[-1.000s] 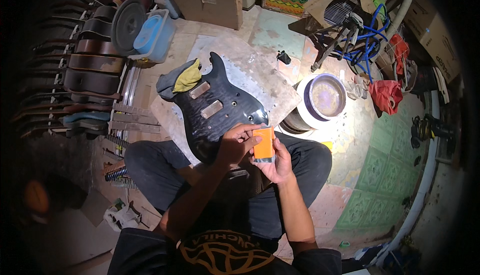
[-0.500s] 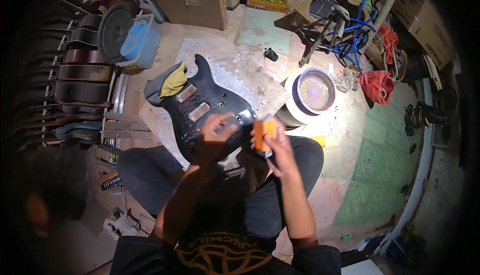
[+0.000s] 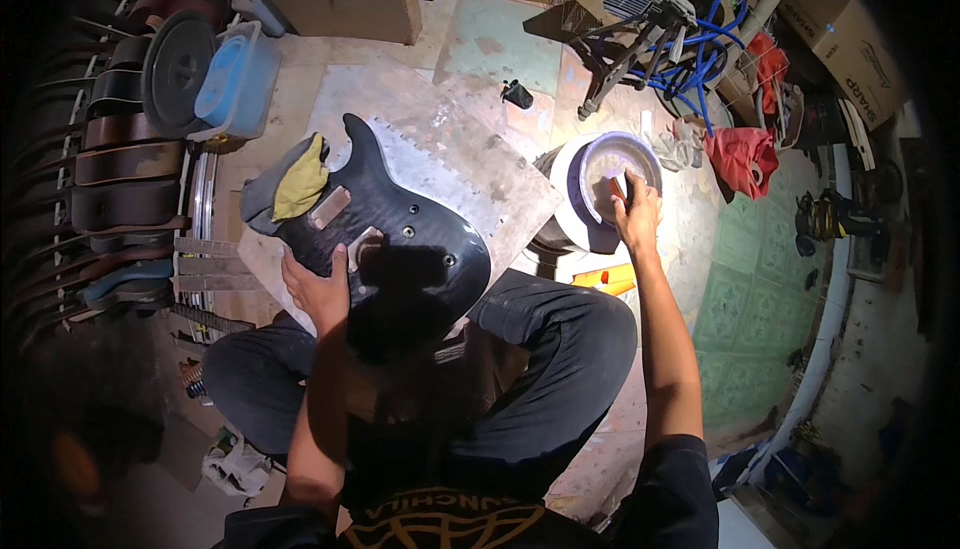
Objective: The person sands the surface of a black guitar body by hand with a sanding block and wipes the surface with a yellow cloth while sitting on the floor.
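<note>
A black electric guitar body (image 3: 425, 211) lies flat in front of me, with bare cavities and several round holes in its face. My left hand (image 3: 318, 294) grips its left edge, thumb on the top face and fingers along the side. A dark shadow covers its lower part. Off to the right, my right hand (image 3: 638, 217) is closed on an orange block (image 3: 618, 187), held over a round basin (image 3: 650, 156) on a white bucket. The fingers partly hide the block. A grey and yellow cloth (image 3: 300, 181) lies at the guitar body's upper left.
Beneath the guitar body is a worn board (image 3: 480, 134). Orange strips (image 3: 605, 279) lie beside the bucket. A small black container (image 3: 517, 95) stands beyond. Guitars (image 3: 125, 164) are racked at left, near a clear plastic tub (image 3: 245, 99). Blue hose (image 3: 700, 74) tangles around a stand at upper right.
My right hand has carried the orange block right and away from me to the basin. My left hand has moved left to the guitar body's edge. The whole view has shifted slightly.
</note>
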